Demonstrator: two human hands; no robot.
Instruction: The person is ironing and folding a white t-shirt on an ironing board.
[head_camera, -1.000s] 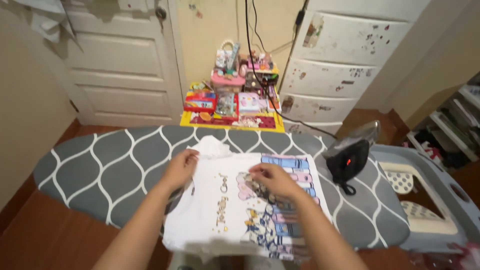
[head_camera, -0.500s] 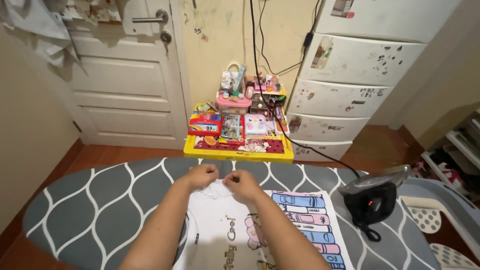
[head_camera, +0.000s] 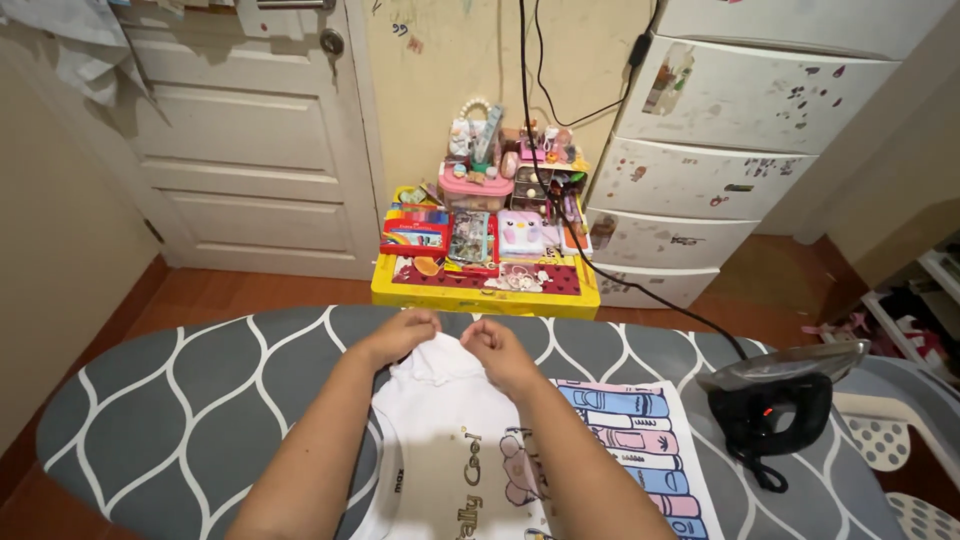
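A white T-shirt (head_camera: 455, 440) with a colourful print lies on the grey patterned ironing board (head_camera: 200, 400). My left hand (head_camera: 400, 335) and my right hand (head_camera: 495, 350) pinch the shirt's top edge at the collar, a few centimetres apart. Both forearms lie over the shirt and hide part of it. A black iron (head_camera: 775, 405) stands upright on the board's right end, well clear of my right hand.
The iron's black cord (head_camera: 640, 290) runs up the wall. Behind the board a yellow tray (head_camera: 480, 290) of toys and boxes sits on the floor beside a white drawer unit (head_camera: 720, 150). A white door (head_camera: 240, 150) is at left, and a grey basket (head_camera: 900, 440) at far right.
Both hands moved from the shirt's middle up to its collar and closed on the fabric there. The view tilted upward, showing more of the wall and floor.
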